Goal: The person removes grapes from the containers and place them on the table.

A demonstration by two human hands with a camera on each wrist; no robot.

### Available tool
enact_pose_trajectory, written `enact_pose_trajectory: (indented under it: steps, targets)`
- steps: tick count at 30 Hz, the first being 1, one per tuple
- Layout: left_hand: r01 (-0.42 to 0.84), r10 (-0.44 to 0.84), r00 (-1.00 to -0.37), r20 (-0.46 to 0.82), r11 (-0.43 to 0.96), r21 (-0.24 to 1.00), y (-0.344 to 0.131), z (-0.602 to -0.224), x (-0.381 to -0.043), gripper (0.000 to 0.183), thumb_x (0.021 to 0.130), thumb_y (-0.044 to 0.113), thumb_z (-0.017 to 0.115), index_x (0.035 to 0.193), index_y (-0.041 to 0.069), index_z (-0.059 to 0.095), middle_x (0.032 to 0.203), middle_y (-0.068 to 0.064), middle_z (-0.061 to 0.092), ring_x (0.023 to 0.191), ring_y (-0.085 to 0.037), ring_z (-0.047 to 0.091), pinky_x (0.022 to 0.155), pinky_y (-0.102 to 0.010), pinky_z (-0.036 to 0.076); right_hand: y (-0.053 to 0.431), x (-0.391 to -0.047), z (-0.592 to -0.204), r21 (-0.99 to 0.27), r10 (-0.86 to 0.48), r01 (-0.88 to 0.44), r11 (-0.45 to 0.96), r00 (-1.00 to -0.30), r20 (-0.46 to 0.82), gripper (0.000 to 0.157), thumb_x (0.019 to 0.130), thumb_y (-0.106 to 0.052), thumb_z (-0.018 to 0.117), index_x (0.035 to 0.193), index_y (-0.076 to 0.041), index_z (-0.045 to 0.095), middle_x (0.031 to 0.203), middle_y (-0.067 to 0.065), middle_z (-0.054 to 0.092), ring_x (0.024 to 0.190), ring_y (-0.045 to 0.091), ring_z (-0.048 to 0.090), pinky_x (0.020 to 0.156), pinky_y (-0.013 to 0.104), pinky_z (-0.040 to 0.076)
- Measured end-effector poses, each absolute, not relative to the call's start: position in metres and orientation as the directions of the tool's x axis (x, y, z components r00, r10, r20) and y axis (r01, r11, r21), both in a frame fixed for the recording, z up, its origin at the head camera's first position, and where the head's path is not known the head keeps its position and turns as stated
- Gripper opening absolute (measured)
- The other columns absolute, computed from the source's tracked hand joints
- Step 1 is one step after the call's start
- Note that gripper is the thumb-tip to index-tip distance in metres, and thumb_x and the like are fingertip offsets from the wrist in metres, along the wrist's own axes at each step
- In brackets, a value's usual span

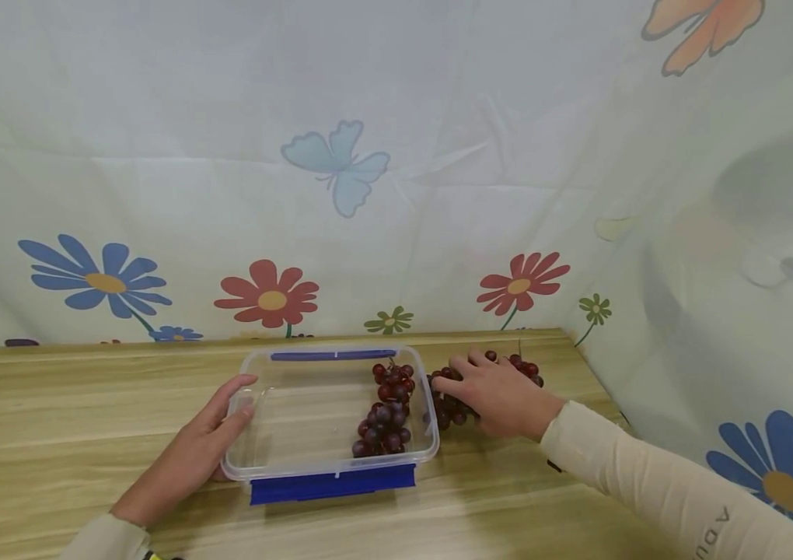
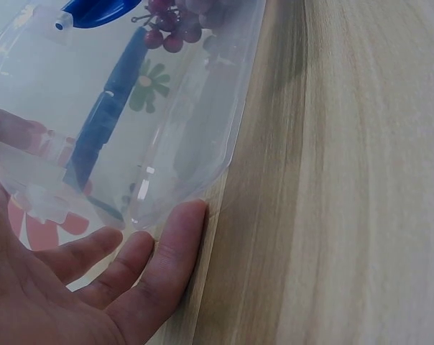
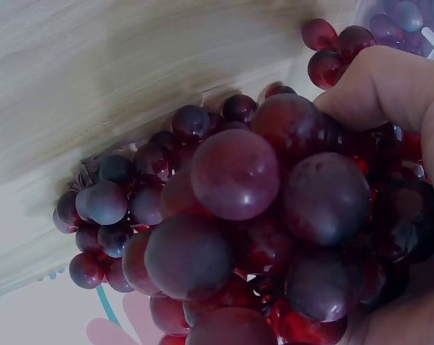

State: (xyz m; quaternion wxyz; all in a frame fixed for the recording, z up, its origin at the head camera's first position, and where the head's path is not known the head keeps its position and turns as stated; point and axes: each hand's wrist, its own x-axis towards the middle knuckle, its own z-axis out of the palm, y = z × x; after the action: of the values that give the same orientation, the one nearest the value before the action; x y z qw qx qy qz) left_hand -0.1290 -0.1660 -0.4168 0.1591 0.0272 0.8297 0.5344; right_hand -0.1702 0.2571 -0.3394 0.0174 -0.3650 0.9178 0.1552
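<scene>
Right hand, its fingers closed round a bunch of dark red grapes — the clear container stands just left of this grip. Left hand grips the container's far-left rim — further grapes lie inside, nearer the right-hand grip.

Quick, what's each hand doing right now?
Left hand: closed on the left end of the clear container.
Right hand: closed, holding a bunch of grapes beside the container.
</scene>
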Motion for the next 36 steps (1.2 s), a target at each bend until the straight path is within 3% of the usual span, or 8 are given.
enact_pose_trajectory:
  steps: [10,25,36]
  targets:
    - [-0.127,0.219,-0.948,-0.23,0.399,0.908,-0.167,-0.416,-0.128,0.06,0.108,0.056,0.047,0.16,0.045,0.021,0.166,-0.026,0.024,0.119,-0.039,0.063,0.077,-0.043,0.066,0.259,-0.168,-0.344,0.271,-0.661,-0.671,0.69,-0.737,-0.141,0.061,0.086,-0.016,0.085,0.138,-0.03,0.056,0.122,0.004,0.059,0.107,0.028,0.059,0.074,0.051,0.059]
    - [-0.116,0.219,-0.95,-0.223,0.414,0.903,-0.166,-0.418,-0.129,0.06,0.108,0.056,0.046,0.161,0.044,0.021,0.17,-0.027,0.016,0.128,-0.048,0.055,0.08,-0.045,0.065,0.267,-0.165,-0.357,0.339,-0.654,-0.643,0.687,-0.75,-0.097,0.055,0.088,-0.013,0.082,0.132,-0.03,0.055,0.128,0.007,0.057,0.109,0.031,0.058,0.073,0.057,0.059]
    - [-0.133,0.223,-0.947,-0.233,0.388,0.912,-0.167,-0.42,-0.129,0.06,0.107,0.056,0.047,0.16,0.046,0.021,0.17,-0.027,0.013,0.123,-0.042,0.06,0.075,-0.043,0.066,0.271,-0.163,-0.366,0.325,-0.624,-0.613,0.72,-0.777,-0.083,0.057,0.088,-0.01,0.082,0.134,-0.03,0.055,0.138,0.01,0.056,0.117,0.036,0.059,0.078,0.063,0.059]
